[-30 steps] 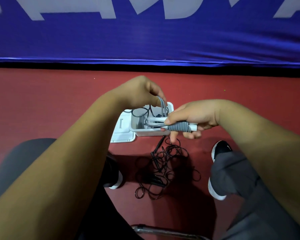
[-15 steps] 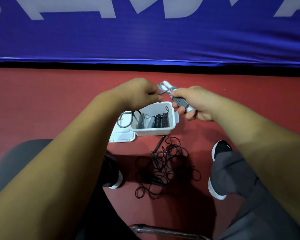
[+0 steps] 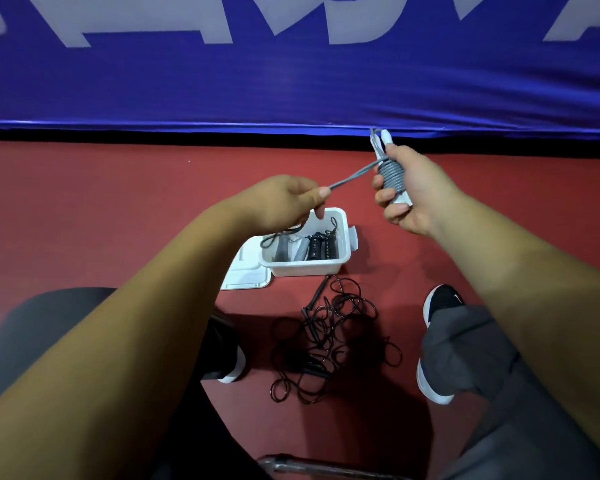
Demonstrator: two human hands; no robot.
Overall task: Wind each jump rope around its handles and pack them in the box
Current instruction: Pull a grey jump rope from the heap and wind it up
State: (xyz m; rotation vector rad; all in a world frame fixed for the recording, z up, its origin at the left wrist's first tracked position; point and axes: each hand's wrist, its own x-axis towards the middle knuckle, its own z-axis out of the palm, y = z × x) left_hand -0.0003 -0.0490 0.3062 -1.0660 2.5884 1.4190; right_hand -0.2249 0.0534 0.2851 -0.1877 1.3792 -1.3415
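As left hand (image 3: 284, 199), right hand (image 3: 417, 188) grip one rope (image 3: 390, 174): box (image 3: 305, 268) (four coils (image 3: 314, 245)).

A blue fabric banner (image 3: 291, 84) spans the far side, its large white letters (image 3: 347, 19) cut off by the top edge. Below its lower hem runs a dark strip (image 3: 153, 135), and below that lies the red floor (image 3: 84, 209). A tiny pale speck (image 3: 189, 161) lies on the floor near the strip. At the bottom edge a shiny metal tube (image 3: 326, 467) runs crosswise, partly in shadow.

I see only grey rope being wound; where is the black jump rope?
In the head view, the tangled black jump rope lies on the red floor between the shoes, just nearer than the white plastic box.
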